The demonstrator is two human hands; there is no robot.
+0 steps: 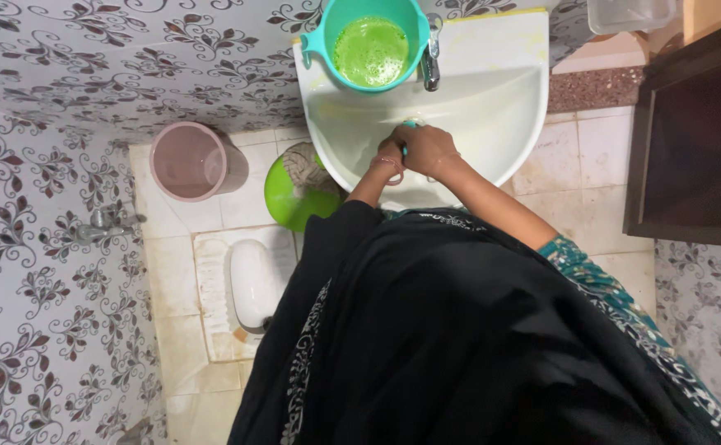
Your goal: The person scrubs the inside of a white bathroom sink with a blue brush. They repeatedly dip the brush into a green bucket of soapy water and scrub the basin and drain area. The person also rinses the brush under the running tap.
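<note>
Both my hands are down inside a white wash basin [508, 107]. My right hand [429, 148] is closed around a small teal-handled item [410, 125], only the tip of which shows above my fingers. My left hand [389, 156], with a bangle at the wrist, presses against the right one; its fingers are hidden behind it. A teal mug [373, 45] full of foamy green liquid sits on the basin's back rim, just left of the metal tap [431, 58].
On the tiled floor to the left stand a pink bucket [191, 161] and a green tub [290, 198] with cloth in it. A white squat toilet pan [249, 284] lies below them, with a wall tap [105, 221] nearby. A dark wooden cabinet [694, 140] stands at right.
</note>
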